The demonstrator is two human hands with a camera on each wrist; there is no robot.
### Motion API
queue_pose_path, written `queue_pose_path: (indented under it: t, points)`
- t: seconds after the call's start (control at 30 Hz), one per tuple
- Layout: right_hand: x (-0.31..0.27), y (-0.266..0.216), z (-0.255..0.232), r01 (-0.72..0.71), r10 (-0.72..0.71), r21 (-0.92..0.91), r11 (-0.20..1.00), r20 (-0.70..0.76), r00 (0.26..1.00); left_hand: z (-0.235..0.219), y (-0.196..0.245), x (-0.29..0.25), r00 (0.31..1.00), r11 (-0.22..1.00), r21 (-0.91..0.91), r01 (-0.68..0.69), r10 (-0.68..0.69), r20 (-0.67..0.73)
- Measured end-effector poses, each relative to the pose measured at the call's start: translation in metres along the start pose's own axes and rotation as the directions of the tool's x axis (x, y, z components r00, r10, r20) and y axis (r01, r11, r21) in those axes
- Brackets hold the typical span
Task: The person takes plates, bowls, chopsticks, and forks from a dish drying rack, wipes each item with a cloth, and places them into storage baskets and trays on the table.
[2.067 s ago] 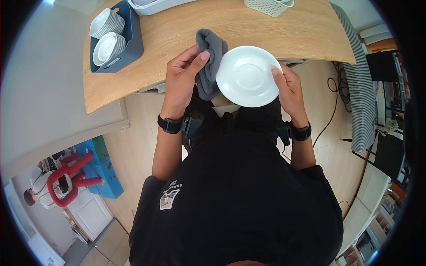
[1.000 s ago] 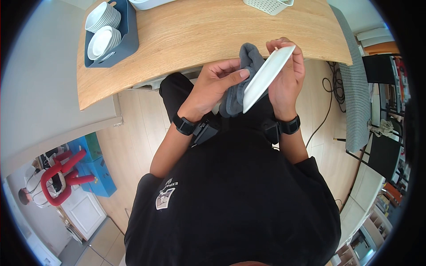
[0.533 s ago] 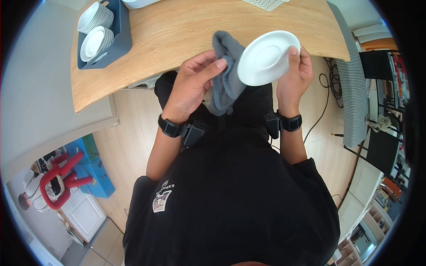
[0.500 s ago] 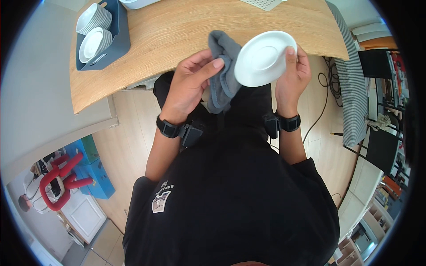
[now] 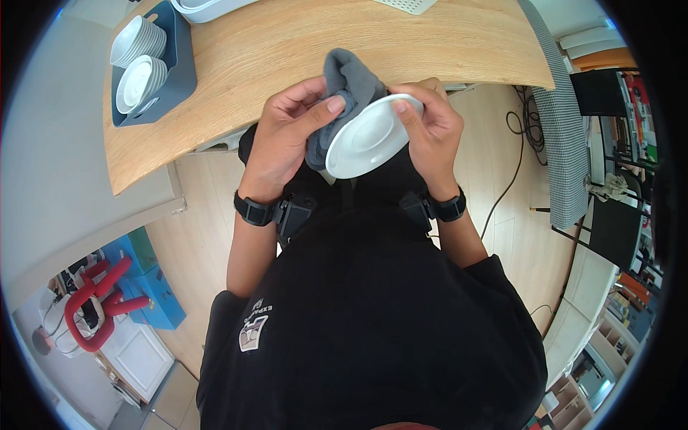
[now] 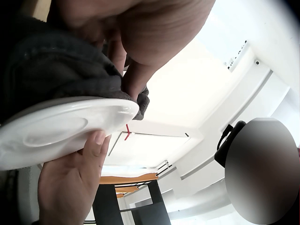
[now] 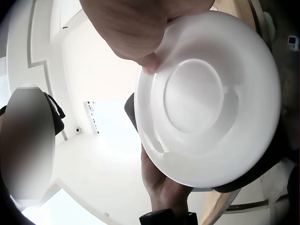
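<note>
In the head view my right hand (image 5: 434,132) pinches the rim of a white saucer (image 5: 364,143), thumb on its upper face. The saucer tilts with its near left edge lowered, over my lap in front of the table edge. My left hand (image 5: 287,136) grips a folded grey cloth (image 5: 351,79), thumb on top, and the cloth lies behind the saucer. From the left wrist, the dark cloth (image 6: 61,70) runs along the saucer's (image 6: 56,131) upper rim. The right wrist view shows the saucer's round inner ring (image 7: 193,96) face on; most of the cloth is hidden there.
A blue-grey bin (image 5: 183,72) with stacked white bowls (image 5: 137,43) and small dishes (image 5: 140,84) stands at the table's (image 5: 287,43) left end. A white tray (image 5: 208,7) and a perforated white basket (image 5: 412,6) sit at its far edge. Black cables (image 5: 527,129) lie on the floor at right.
The saucer turned edge-on against the cloth, then faced up again apart from it. Now it has come down and left, tilted, with the cloth behind it. Both hands have shifted left.
</note>
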State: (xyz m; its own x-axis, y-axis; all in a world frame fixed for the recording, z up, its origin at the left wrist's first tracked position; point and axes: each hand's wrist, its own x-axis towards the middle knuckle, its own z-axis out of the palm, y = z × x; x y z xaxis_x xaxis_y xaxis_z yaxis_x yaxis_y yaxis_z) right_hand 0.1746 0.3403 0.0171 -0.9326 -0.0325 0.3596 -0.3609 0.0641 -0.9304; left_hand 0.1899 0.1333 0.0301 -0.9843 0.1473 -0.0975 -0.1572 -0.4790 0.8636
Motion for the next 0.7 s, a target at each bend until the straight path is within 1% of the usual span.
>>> queue_pose_path:
  t: [0.03, 0.07, 0.13, 0.27, 0.33, 0.37, 0.43, 0.47, 0.53, 0.57, 0.63, 0.67, 0.7]
  points:
    - [-0.001, -0.004, 0.002, 0.041, -0.041, -0.013, 0.999, 0.045, 0.998, 0.002, 0.0, 0.0, 0.998, 0.999, 0.004, 0.046, -0.046, 0.042]
    - [-0.002, -0.005, 0.005, 0.043, -0.043, -0.011, 0.999, 0.044, 0.998, 0.005, 0.0, 0.0, 0.998, 0.999, 0.007, 0.044, -0.044, 0.042]
    - [-0.004, -0.007, 0.01, 0.141, -0.145, 0.052, 0.989, 0.074, 0.987, 0.01, -0.003, 0.0, 0.989, 0.99, -0.044, 0.135, -0.132, 0.059]
    - [-0.002, -0.01, 0.012, 0.152, -0.159, 0.094, 0.984, 0.077, 0.984, 0.01, -0.003, 0.001, 0.984, 0.984, -0.069, 0.166, -0.16, 0.082]
    - [-0.001, -0.01, 0.013, 0.081, -0.085, 0.181, 0.98, 0.018, 0.996, 0.01, -0.002, 0.002, 0.972, 0.973, -0.056, 0.222, -0.217, 0.094]
    - [0.0, -0.009, 0.012, 0.082, -0.087, 0.181, 0.98, 0.02, 0.996, 0.01, -0.002, 0.002, 0.972, 0.974, -0.057, 0.22, -0.214, 0.094]
    - [0.001, -0.004, 0.008, 0.015, -0.008, 0.16, 0.987, -0.044, 0.999, 0.009, -0.006, 0.002, 0.965, 0.97, -0.038, 0.239, -0.233, 0.12]
    - [0.003, -0.004, 0.009, 0.015, -0.008, 0.159, 0.987, -0.043, 0.999, 0.008, -0.008, 0.002, 0.965, 0.97, -0.038, 0.238, -0.232, 0.12]
    - [0.006, -0.003, 0.01, -0.04, 0.081, 0.223, 0.974, -0.176, 0.981, 0.006, -0.011, 0.001, 0.959, 0.969, -0.073, 0.237, -0.221, 0.177]
    - [0.008, -0.001, 0.008, -0.043, 0.083, 0.222, 0.974, -0.177, 0.981, 0.007, -0.011, 0.0, 0.958, 0.968, -0.075, 0.24, -0.224, 0.177]
    - [0.012, 0.004, 0.003, -0.15, 0.225, 0.312, 0.938, -0.219, 0.949, 0.01, -0.013, -0.001, 0.968, 0.971, -0.088, 0.221, -0.207, 0.141]
    - [0.014, 0.004, 0.001, -0.159, 0.25, 0.358, 0.92, -0.224, 0.942, 0.008, -0.014, -0.001, 0.967, 0.971, -0.09, 0.223, -0.209, 0.142]
    - [0.016, 0.006, 0.0, -0.161, 0.252, 0.356, 0.921, -0.226, 0.941, 0.006, -0.014, -0.001, 0.969, 0.968, -0.105, 0.226, -0.213, 0.124]
